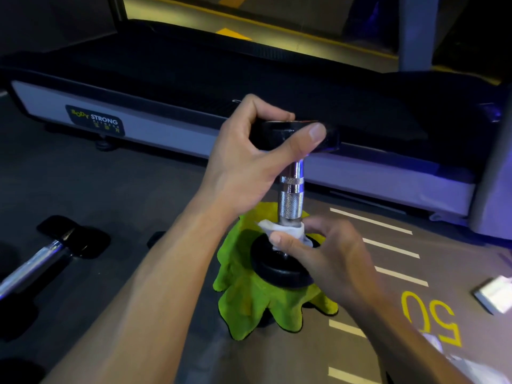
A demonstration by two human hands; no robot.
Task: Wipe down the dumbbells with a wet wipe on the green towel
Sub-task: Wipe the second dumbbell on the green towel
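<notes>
Wiping step now. Dumbbell (291,198) standing on end on green towel (249,295). Left hand (249,162) curled round top head. Right hand (327,259) pinching wet wipe (288,231) around low handle. Next, probably: rub upward, turning bar.

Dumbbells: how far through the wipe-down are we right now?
Nothing visibly finished. In hand: the upright dumbbell stands on the green towel; the left hand grips its top head, and the right hand wraps the wet wipe round the handle's lower end. Left: the rest of this one and the second dumbbell lying on the floor.
</notes>
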